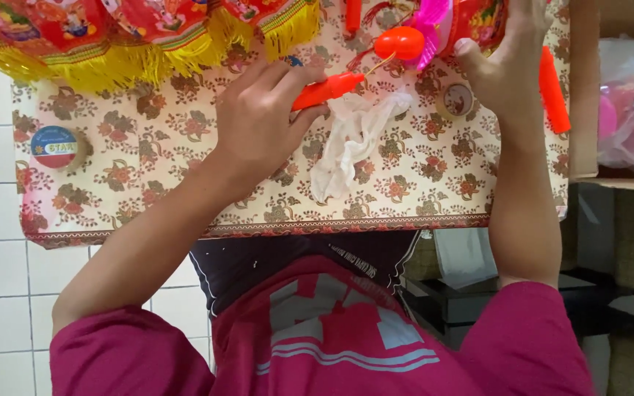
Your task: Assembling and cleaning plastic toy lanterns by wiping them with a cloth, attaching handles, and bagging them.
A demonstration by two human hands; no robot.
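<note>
My left hand (pixel 258 117) is closed around an orange plastic handle (pixel 329 89) lying across the flower-patterned board (pixel 148 198). A thin stick runs from the handle up to an orange bulb-shaped piece (pixel 399 42). My right hand (pixel 504 62) grips a pink and red lantern-like decoration (pixel 449 22) at the top edge. A crumpled white cloth (pixel 354 139) lies just below the handle, between my two hands.
Red fabric with yellow fringe (pixel 133 44) hangs across the top left. A round roll of tape (pixel 54 147) sits at the board's left, another roll (pixel 458 99) near my right hand. An orange stick (pixel 554 92) lies at the right. A cardboard box with pink bagged items (pixel 625 110) stands beside.
</note>
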